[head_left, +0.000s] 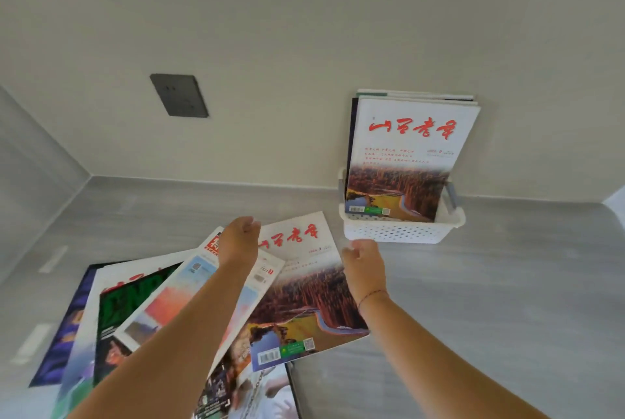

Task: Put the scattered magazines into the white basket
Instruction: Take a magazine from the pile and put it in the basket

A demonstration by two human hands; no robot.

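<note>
You are looking down at a grey wood-grain floor [490,300] that meets a pale wall [304,29], with a dark socket plate [179,95] low on that wall. The white basket [402,231] sits on the floor against the wall. A few magazines already stand upright in it, the front one [409,154] white-covered with red script and a reed field. The other magazines lie fanned and overlapping on the floor near its left side. The top one [304,290] carries the same red-script cover; a pale orange one [176,297], a green-lettered one [128,303] and a purple one [64,334] spread out beneath it to the left. Your left hand [238,241] is over the top magazine's upper edge, fingers loosely curled and holding nothing. Your right hand [363,261] is beside that magazine's right edge, just short of the basket, fingers curled inward; you cannot tell whether it touches the cover.
</note>
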